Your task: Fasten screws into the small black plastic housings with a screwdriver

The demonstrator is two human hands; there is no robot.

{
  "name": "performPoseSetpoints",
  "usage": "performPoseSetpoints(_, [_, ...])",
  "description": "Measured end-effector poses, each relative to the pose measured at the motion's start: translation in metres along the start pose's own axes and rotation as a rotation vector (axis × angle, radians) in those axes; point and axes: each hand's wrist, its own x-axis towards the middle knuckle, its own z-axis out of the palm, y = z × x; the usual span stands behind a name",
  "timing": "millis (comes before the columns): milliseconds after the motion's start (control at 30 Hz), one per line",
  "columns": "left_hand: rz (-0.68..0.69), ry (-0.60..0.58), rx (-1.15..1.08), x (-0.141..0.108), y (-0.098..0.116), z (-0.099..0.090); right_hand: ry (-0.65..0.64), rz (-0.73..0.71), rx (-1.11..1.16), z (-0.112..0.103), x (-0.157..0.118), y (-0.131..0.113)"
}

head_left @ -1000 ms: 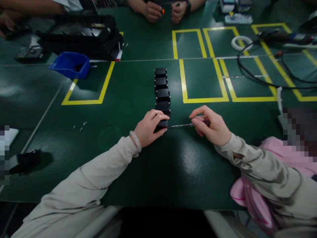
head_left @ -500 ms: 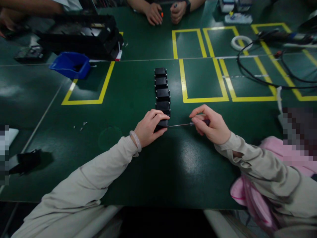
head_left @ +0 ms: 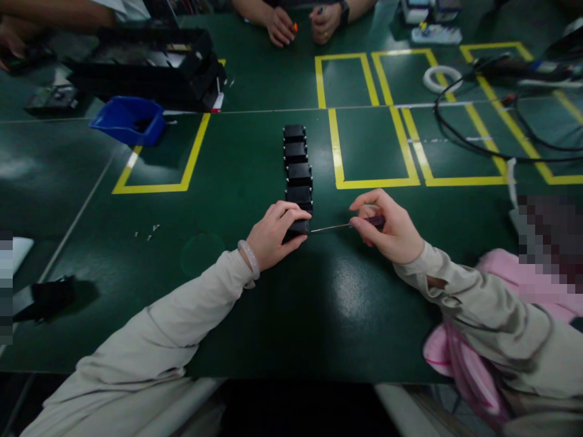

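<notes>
Several small black blocks (head_left: 298,174) stand in a row running away from me, with shiny screw heads along their sides. My left hand (head_left: 276,235) is closed around the nearest black block (head_left: 299,227), fingers over its top and thumb at its near side. In my right hand (head_left: 387,226) is a screwdriver (head_left: 374,221), its dark handle pinched between thumb and fingers. The thin shaft points left, and its tip is at or just beside the block's right side; contact is too small to make out.
Loose screws (head_left: 149,237) lie left of my left hand. Beyond them are a blue bin (head_left: 127,121) and black housings (head_left: 150,67). Yellow tape (head_left: 378,184) outlines boxes on the green table. A black cable (head_left: 455,133) loops at right near a white tape roll (head_left: 443,79). A co-worker's hands (head_left: 281,27) rest opposite.
The screwdriver's handle has risen slightly in my right hand, showing more of it, and the tip has shifted slightly at the block's side. My left hand stays on the block.
</notes>
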Motion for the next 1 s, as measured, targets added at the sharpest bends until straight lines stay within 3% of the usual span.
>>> performPoseSetpoints(200, [0.004,-0.003,0.008,-0.0004,0.0001,0.0003,0.005,0.065,0.026,0.0008,-0.0008,0.0002])
performPoseSetpoints(500, [-0.014,-0.012,0.010,0.0005,0.0003,0.0006,0.140,-0.038,-0.160,0.0030,-0.0001,-0.0076])
performPoseSetpoints(1000, [0.002,0.003,0.025,0.0021,0.0012,0.0022,0.082,0.069,0.000,0.0038,0.0045,-0.0081])
